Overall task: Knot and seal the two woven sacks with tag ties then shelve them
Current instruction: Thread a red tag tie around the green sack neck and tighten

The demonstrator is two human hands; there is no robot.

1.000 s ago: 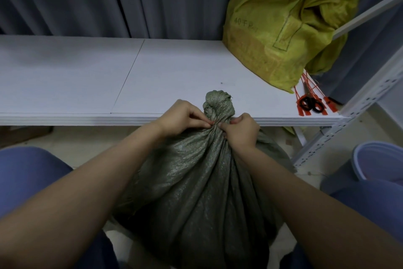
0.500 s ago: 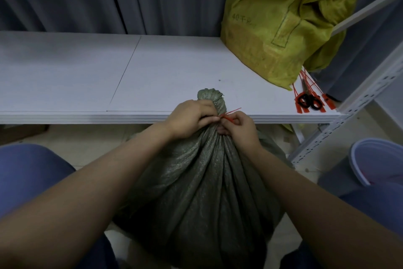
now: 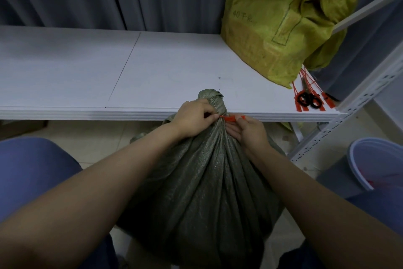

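Green sack [image 3: 202,181] centre frame, on the floor just before the shelf [image 3: 87,72]; knot [image 3: 212,99] on top. Red tie [image 3: 231,118] lies level across the neck under the knot, long axis left-right. Left hand [image 3: 193,119] pinches its left end; right hand [image 3: 247,132] pinches the right, equally near. Judged next: pull apart sideways to cinch. Yellow sack [image 3: 281,20] upper right, on the shelf

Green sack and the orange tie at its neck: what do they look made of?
The green sack looks like woven plastic: a fine grid of glinting threads, faint sheen, stiff creases. The orange tie, pinched between the left hand and the right hand, looks like moulded plastic: flat, even colour, smooth matte surface. Neither can be confirmed by sight alone.
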